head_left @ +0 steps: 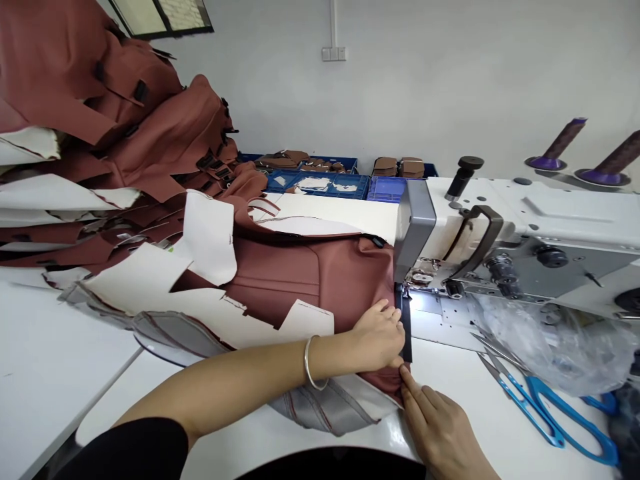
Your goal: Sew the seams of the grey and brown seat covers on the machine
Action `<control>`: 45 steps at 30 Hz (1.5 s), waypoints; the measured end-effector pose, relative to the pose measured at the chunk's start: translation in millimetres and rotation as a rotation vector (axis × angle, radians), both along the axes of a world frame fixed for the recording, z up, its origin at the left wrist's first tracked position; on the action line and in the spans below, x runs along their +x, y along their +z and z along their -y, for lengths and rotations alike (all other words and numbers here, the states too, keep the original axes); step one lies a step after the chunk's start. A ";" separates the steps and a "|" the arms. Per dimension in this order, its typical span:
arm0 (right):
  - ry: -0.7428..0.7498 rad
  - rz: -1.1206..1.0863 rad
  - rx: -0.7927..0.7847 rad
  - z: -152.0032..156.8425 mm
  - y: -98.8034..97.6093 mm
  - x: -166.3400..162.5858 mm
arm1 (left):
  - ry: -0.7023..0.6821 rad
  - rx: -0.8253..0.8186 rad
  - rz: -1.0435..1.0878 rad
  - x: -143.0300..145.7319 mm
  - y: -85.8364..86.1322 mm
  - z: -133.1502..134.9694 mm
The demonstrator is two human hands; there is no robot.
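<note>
Item: brown leather seat cover (300, 280), white-backed, on worktop (40, 373) w/ its edge and a black strip (406, 327) lined up at the presser foot of the sewing machine (500, 253). Our left hand (377, 337) lies flat, fingers closed down on the edge; right hand (440, 427) pinches the lower corner, grip closed on cover. Step, as we judge: aligning the seam; next calls for steady even feed. Scissors (545, 407) nearby, right.
</note>
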State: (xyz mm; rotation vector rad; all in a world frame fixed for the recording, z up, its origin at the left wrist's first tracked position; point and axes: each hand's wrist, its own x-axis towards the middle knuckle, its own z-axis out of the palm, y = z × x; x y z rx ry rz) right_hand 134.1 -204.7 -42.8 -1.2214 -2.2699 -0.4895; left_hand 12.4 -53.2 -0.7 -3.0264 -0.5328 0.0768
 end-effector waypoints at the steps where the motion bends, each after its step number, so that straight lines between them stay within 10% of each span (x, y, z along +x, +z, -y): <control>1: -0.003 0.006 -0.001 -1.5 0.0 0.4 | 0.002 0.002 0.006 0.4 -1.6 -2.3; 45: -0.215 0.080 0.028 -81.6 -7.3 32.7 | 0.046 -0.064 -0.034 29.3 22.2 -81.9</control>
